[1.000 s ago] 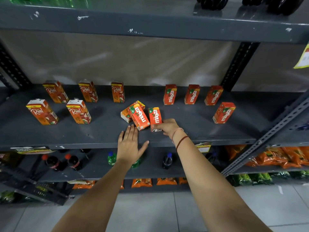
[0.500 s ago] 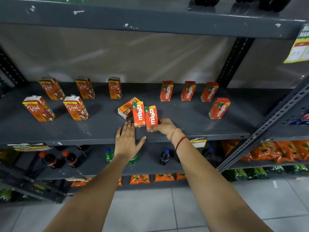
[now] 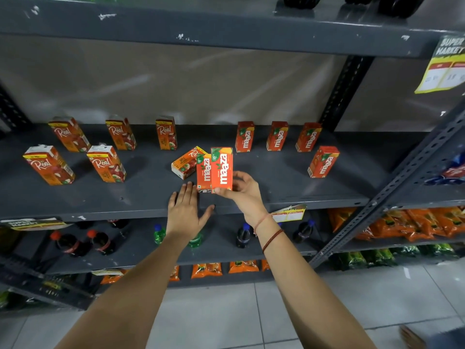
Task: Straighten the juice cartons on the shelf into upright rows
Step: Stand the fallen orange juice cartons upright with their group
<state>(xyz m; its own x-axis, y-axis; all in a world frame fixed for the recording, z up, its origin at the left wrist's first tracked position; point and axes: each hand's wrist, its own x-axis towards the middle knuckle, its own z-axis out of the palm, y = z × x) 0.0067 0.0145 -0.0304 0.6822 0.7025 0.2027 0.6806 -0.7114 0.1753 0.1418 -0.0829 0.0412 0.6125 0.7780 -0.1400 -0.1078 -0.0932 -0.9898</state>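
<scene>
My right hand (image 3: 242, 191) grips an orange Maaza carton (image 3: 222, 168) by its lower end, held upright just above the grey shelf (image 3: 151, 195). A second Maaza carton (image 3: 203, 172) stands touching it on the left. Behind them a Real carton (image 3: 185, 165) lies on its side. My left hand (image 3: 186, 210) rests flat on the shelf's front edge, fingers apart, holding nothing. Three Maaza cartons (image 3: 276, 136) stand along the back right, one more Maaza carton (image 3: 323, 161) in front of them. Several Real cartons (image 3: 107, 163) stand in two rows at the left.
An upper shelf (image 3: 201, 26) hangs overhead with dark bottles on it. A slotted upright post (image 3: 344, 89) stands at the back right. Below are soda bottles (image 3: 242, 234) and orange snack packs (image 3: 415, 222). A yellow price tag (image 3: 442, 69) hangs at the top right.
My right hand has lifted its Maaza carton off the shelf and holds it higher. The neighbouring Maaza carton, tilted a second ago, now stands upright. My left hand stayed in place.
</scene>
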